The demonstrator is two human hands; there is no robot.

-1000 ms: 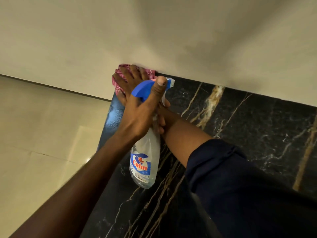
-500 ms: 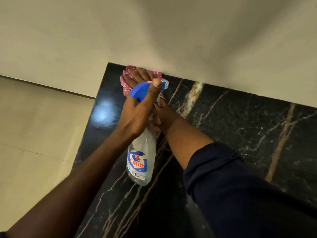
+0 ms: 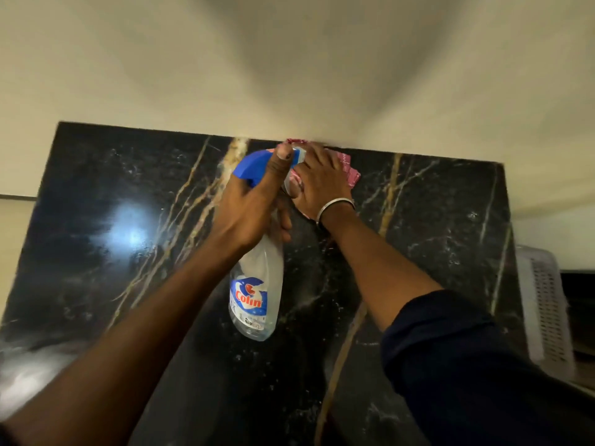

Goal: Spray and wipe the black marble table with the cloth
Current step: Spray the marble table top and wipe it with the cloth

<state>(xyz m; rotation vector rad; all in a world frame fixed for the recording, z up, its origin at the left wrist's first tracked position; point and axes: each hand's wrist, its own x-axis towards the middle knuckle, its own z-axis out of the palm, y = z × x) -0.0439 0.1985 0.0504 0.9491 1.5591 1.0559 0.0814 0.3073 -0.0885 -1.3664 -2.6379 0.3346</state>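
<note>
The black marble table [image 3: 434,226], veined in gold and white, runs along a cream wall. My left hand [image 3: 254,207] grips the neck of a clear spray bottle [image 3: 256,294] with a blue trigger head and a Colin label, held above the table's middle. My right hand [image 3: 322,181] presses flat on a pink cloth [image 3: 349,170] at the table's back edge against the wall, just right of the bottle's nozzle. Most of the cloth is hidden under that hand.
A cream wall [image 3: 289,66] rises directly behind the table. A white perforated plastic basket [image 3: 544,304] stands off the table's right end. Pale floor [image 3: 13,239] shows beyond the left edge. A light glare [image 3: 132,233] reflects on the marble's left part.
My right hand has slid the cloth rightward along the back edge, from the far left corner toward the middle. My left hand with the bottle followed. The view shifted, showing the table's right end.
</note>
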